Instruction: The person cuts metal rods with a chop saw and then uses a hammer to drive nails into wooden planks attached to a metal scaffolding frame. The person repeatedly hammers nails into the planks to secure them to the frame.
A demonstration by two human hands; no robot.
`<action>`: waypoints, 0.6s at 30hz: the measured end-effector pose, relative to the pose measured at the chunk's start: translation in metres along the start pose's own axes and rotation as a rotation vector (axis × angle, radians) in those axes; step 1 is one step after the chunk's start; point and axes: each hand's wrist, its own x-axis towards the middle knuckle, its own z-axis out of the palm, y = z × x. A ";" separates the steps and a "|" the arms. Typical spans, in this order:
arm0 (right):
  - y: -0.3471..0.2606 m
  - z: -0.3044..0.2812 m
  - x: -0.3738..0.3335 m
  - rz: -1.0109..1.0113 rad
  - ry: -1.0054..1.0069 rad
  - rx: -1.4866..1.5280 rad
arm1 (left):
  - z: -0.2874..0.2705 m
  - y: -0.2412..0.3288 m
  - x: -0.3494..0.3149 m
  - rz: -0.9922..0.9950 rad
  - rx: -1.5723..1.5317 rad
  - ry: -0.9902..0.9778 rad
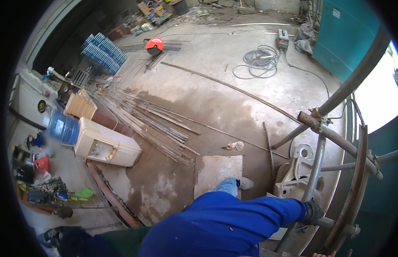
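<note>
A blue-sleeved arm, apparently my left, crosses the lower middle to the right. At its end my left hand [313,211], in a dark glove, is closed around the upright scaffold pole [311,188], near a joint with a horizontal tube [334,223]. At the lower right edge only a few fingertips show, seemingly my right hand [324,255]; the rest is out of view, and what they touch cannot be made out. Past the sleeve appear a jeans leg [227,186] and a grey shoe [246,183], beside a pale board [218,169] on the floor.
Scaffold tubes [344,143] meet at a coupler on the right. Beige machine-like castings [295,171] stand behind the pole. Left lie long pipes [152,124] and a water dispenser [107,143]. Farther off are a red cut-off saw [155,45], coiled cable [259,62] and a teal door [347,38].
</note>
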 end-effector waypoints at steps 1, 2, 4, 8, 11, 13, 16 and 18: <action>-0.002 -0.003 -0.002 0.000 0.015 -0.001 | -0.004 0.003 -0.004 0.004 0.007 -0.002; -0.004 -0.005 -0.005 0.001 0.029 -0.001 | -0.006 0.005 -0.006 0.021 0.032 0.025; -0.010 -0.009 -0.010 0.000 0.063 0.000 | -0.007 0.006 -0.009 0.055 0.083 0.080; -0.023 -0.021 -0.020 0.005 0.144 -0.002 | 0.001 0.002 -0.008 0.057 0.111 0.111; -0.024 -0.031 -0.030 0.021 0.194 -0.012 | 0.008 -0.002 -0.003 0.032 0.123 0.087; -0.018 -0.036 -0.033 0.071 0.203 -0.051 | 0.011 -0.005 0.000 0.078 0.134 0.097; -0.008 -0.043 -0.037 0.179 0.215 -0.138 | 0.013 -0.009 0.004 0.065 0.118 0.040; -0.005 -0.050 -0.041 0.255 0.232 -0.194 | 0.014 -0.010 0.007 0.069 0.106 0.047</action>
